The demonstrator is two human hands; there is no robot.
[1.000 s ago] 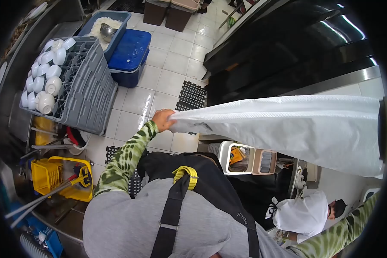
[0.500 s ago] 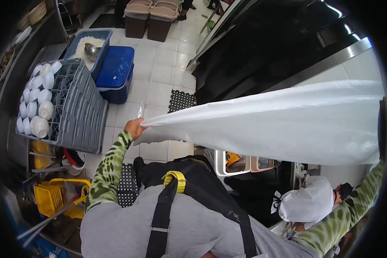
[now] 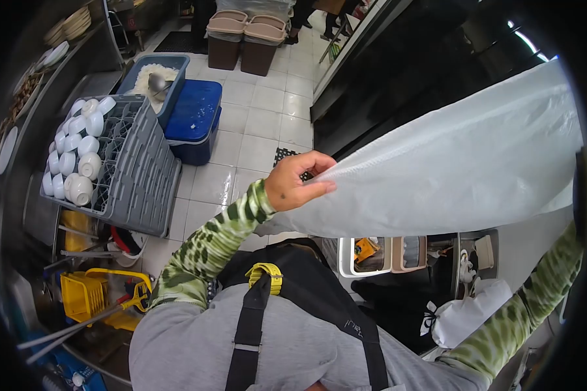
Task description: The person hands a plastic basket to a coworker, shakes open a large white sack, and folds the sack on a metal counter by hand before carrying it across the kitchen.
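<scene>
tiled floor [image 3: 254, 124] below; left hand [image 3: 293, 182] pinches white sheet [image 3: 450, 163].

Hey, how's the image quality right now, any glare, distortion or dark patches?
Head view: fisheye curving, with a black rim and no right hand visible; head view: bright streaks on the dark panel, shine on the floor tiles; head view: left hand and white sheet evenly lit.

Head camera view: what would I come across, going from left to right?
White plate, white cups, blue cooler, the person's left hand, white sheet.
</scene>
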